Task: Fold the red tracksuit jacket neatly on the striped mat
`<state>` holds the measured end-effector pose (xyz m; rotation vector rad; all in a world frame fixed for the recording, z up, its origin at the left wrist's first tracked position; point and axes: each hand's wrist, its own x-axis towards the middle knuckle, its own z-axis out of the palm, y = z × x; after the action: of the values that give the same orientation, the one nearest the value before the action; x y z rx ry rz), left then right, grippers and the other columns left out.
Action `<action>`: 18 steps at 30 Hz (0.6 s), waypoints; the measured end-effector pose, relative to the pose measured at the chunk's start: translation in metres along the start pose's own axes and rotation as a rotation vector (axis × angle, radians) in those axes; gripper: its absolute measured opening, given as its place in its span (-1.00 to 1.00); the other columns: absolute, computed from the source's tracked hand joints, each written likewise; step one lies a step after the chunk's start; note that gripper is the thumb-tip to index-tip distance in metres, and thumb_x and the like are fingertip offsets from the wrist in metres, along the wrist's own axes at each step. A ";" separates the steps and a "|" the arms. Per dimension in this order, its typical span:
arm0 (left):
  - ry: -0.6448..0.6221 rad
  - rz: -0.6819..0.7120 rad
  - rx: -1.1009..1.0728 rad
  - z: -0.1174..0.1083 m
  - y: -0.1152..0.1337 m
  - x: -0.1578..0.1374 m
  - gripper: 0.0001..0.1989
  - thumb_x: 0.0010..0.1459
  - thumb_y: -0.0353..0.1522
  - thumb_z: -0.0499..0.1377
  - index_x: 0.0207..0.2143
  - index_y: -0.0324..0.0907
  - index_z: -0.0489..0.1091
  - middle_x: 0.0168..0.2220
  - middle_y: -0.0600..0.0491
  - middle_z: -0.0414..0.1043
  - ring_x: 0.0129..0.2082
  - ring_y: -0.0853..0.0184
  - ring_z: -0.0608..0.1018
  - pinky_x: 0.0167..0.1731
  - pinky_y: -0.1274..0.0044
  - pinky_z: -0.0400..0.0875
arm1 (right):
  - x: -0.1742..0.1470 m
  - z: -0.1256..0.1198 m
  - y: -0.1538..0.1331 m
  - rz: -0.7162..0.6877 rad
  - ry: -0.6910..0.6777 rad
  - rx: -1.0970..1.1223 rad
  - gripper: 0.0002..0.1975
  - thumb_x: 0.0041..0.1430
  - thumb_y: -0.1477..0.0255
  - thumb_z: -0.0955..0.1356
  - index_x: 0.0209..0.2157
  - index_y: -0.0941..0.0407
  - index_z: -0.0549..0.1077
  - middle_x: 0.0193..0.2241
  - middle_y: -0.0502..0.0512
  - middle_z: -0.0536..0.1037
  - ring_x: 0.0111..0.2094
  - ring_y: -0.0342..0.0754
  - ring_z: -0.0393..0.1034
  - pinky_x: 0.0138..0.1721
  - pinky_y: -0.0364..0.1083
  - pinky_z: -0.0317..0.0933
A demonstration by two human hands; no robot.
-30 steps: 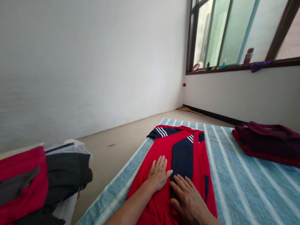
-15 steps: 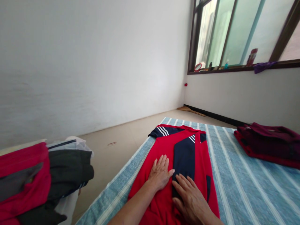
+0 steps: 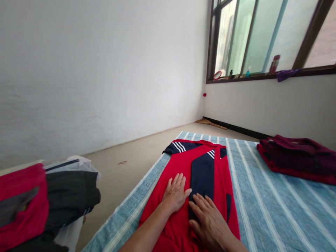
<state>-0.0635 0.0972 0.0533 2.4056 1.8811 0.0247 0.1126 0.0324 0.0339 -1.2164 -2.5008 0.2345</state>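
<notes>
Head view: one red-and-navy top (image 3: 184, 211), laid out on a blue striped cloth (image 3: 262, 203), directly under both hands; long axis roughly 6 to 12 o'clock, collar end at 12. One navy sleeve (image 3: 202, 175), white-striped at its far end, folded over the body and lying along that same axis. Left hand (image 3: 174, 192): palm down, fingers extended and slightly apart, gripping nothing; on the red body, sleeve at its 2 o'clock, thumb tip at or just beside the sleeve's edge. Right hand (image 3: 208, 217): palm down, fingers loosely extended, no hold visible; over the sleeve's near part, the rest of it running off towards 12. Nearer to the sleeve: right hand. Nearer to the collar end: left hand, with the collar at its 1 o'clock. Also present: folded maroon clothes (image 3: 296, 157), right hand's 2 o'clock; dark garment (image 3: 73, 189), left hand's 9 o'clock, well apart.
</notes>
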 end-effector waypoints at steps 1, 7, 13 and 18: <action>-0.001 -0.002 0.000 -0.001 0.000 0.000 -0.37 0.27 -0.10 -0.20 0.28 -0.26 -0.01 0.33 -0.06 -0.13 0.32 0.19 -0.09 0.25 0.21 -0.14 | 0.000 0.000 0.000 0.003 0.008 0.009 -0.53 0.21 0.32 0.27 0.16 0.06 0.28 0.19 0.20 0.23 0.22 0.09 0.06 0.20 0.15 -0.06; -0.025 -0.005 -0.007 -0.005 0.002 0.000 -0.37 0.27 -0.09 -0.20 0.27 -0.26 0.00 0.33 -0.08 -0.13 0.32 0.18 -0.09 0.24 0.20 -0.14 | -0.001 0.001 0.000 0.012 0.050 0.044 -0.54 0.23 0.25 0.26 0.15 0.03 0.29 0.19 0.17 0.23 0.22 0.09 0.05 0.22 0.13 -0.09; -0.084 -0.004 -0.094 -0.017 -0.001 0.003 -0.34 0.25 -0.06 -0.20 0.26 -0.27 0.03 0.32 -0.13 -0.11 0.32 0.17 -0.07 0.23 0.20 -0.11 | -0.002 -0.003 -0.004 0.035 0.059 0.041 -0.55 0.24 0.25 0.27 0.14 0.02 0.30 0.19 0.16 0.25 0.21 0.10 0.07 0.21 0.12 -0.07; 0.059 -0.032 -0.075 -0.033 -0.016 -0.012 -0.36 0.19 -0.13 -0.04 0.24 -0.26 0.08 0.32 -0.13 -0.09 0.31 0.18 -0.04 0.23 0.26 -0.07 | -0.002 -0.007 -0.007 0.040 0.059 0.050 -0.55 0.24 0.23 0.26 0.14 0.03 0.30 0.18 0.16 0.25 0.21 0.11 0.08 0.21 0.13 -0.06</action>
<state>-0.0843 0.0914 0.0850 2.3511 1.9066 0.1626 0.1114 0.0267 0.0415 -1.2358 -2.4078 0.2653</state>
